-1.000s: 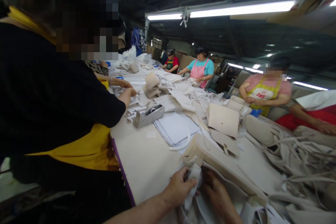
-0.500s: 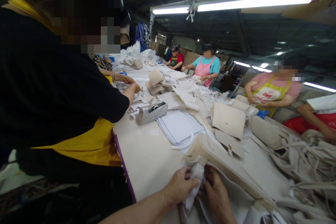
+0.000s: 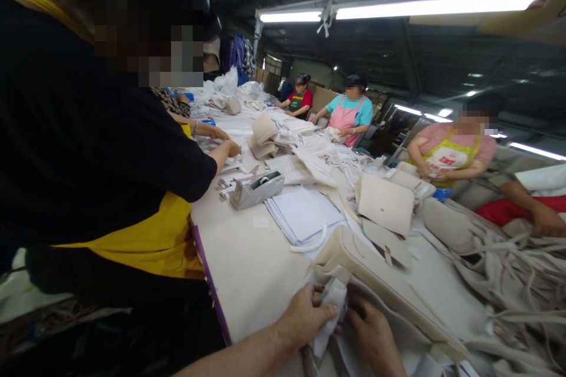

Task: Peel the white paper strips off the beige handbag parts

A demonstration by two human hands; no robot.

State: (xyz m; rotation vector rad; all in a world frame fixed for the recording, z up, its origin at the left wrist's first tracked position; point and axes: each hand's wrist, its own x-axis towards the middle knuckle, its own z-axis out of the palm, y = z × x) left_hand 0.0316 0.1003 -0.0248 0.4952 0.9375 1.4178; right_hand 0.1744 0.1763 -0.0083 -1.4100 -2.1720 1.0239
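Observation:
At the bottom of the head view my left hand (image 3: pixel 305 318) pinches a crumpled white piece of paper or cloth (image 3: pixel 329 312) at the mouth of a cream bag (image 3: pixel 380 280) that lies on the long worktable (image 3: pixel 247 271). My right hand (image 3: pixel 374 336) sits just right of the white piece, with its fingers closed against the bag's opening; part of it is hidden under the bag's edge. Both hands touch each other's work area.
A person in black with a yellow apron (image 3: pixel 145 241) stands close on my left. A grey tape dispenser (image 3: pixel 256 188), a stack of white sheets (image 3: pixel 303 212), cream bag flaps (image 3: pixel 385 203) and straps (image 3: pixel 508 271) cover the table. Other people sit along the far side.
My hands have stayed at the bag's mouth and shifted slightly lower; the white piece is tucked a little further between them. The view has tilted up and left a little.

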